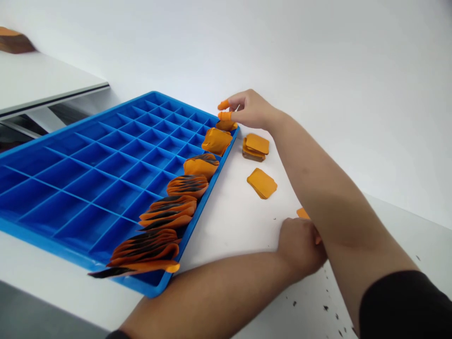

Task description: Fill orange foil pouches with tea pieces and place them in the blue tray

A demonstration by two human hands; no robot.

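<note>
Well, the right hand (pixel 251 110) was up by the far corner of the blue tray (pixel 52 248), with two fingers wearing orange caps (pixel 223 105). Those fingers stood apart, the lower one just above an orange piece (pixel 226 125) at the tray's corner (whether they touched, I couldn't tell). The hands were apart, though the right forearm (pixel 318 188) crossed over the left hand (pixel 300 247), which sat low at centre right with its fingers hidden, so what it held, if anything, couldn't be told. A corner of a lone orange piece (pixel 302 213) showed just beyond it. Fanned rows of dark-streaked orange pieces (pixel 167 212) lay along the tray's right edge. On the white table (pixel 226 235), right of the tray, were two small orange stacks (pixel 256 147), one above the other. Dark specks (pixel 325 308) marked the table at lower right, and a brown block (pixel 14 41) sat at upper left.
</note>
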